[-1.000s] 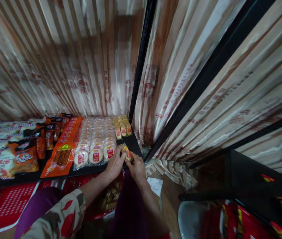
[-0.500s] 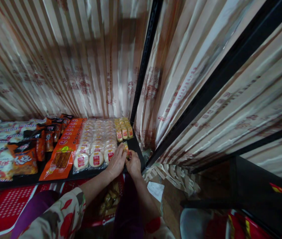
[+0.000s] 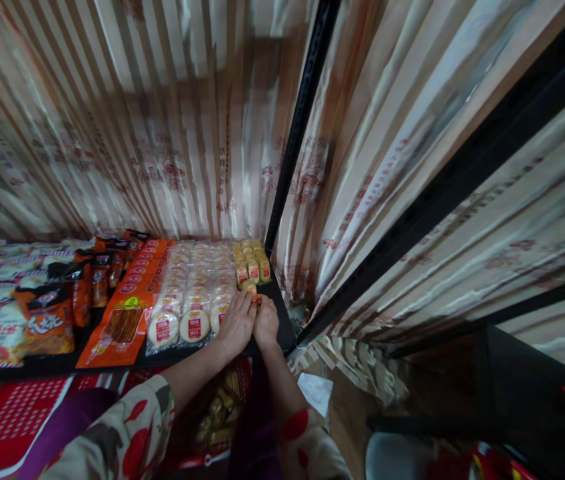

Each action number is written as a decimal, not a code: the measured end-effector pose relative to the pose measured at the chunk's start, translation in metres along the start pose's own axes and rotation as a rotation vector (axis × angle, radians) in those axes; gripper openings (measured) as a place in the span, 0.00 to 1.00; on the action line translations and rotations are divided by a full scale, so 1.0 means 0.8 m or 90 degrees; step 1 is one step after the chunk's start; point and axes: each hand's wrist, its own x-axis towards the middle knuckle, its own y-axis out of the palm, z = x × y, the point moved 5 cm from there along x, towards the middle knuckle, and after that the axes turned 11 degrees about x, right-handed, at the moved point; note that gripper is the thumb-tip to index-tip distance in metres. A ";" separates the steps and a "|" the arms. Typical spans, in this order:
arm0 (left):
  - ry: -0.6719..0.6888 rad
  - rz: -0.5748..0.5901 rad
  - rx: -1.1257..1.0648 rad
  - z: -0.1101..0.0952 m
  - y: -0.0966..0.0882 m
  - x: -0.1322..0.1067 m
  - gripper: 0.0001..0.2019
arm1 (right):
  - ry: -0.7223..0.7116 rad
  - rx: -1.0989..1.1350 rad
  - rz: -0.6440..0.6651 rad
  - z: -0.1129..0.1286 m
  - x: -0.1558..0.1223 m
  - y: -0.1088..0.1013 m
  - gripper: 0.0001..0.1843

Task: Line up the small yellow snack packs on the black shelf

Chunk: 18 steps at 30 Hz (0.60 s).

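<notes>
A small yellow-wrapped snack pack (image 3: 249, 287) with a red label sits between the fingertips of both hands, just in front of the rows of matching yellow packs (image 3: 252, 261) at the shelf's right end. My left hand (image 3: 236, 323) has its fingers closed along the pack's left side. Close beside it, my right hand (image 3: 265, 323) is closed with its fingers bent against the pack's right side. The fingers partly cover the pack. Left of my left hand lie rows of round white crackers in clear wrappers (image 3: 194, 324).
Orange snack bags (image 3: 112, 327) and white bags (image 3: 5, 330) fill the black shelf's left side. Below are red baskets (image 3: 22, 413), one holding yellow packs (image 3: 220, 410). A black post (image 3: 298, 127) rises by the shelf corner, before striped curtains (image 3: 172, 133).
Both hands have moved the yellow snack pack slightly away from me, closer to the rows behind it. The view has shifted a little.
</notes>
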 end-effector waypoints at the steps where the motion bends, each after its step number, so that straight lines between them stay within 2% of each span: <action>1: 0.008 0.001 0.016 0.000 0.001 0.001 0.18 | 0.002 0.008 0.003 0.001 0.003 0.002 0.17; 6: 0.013 0.015 0.057 0.008 0.006 0.009 0.19 | 0.003 0.022 0.013 0.004 0.015 0.014 0.16; 14: 0.009 0.006 0.010 0.018 0.004 0.021 0.20 | -0.021 0.043 -0.005 0.004 0.028 0.024 0.15; 18: -0.002 0.026 0.013 0.020 0.009 0.024 0.20 | -0.024 0.076 0.021 0.006 0.029 0.027 0.15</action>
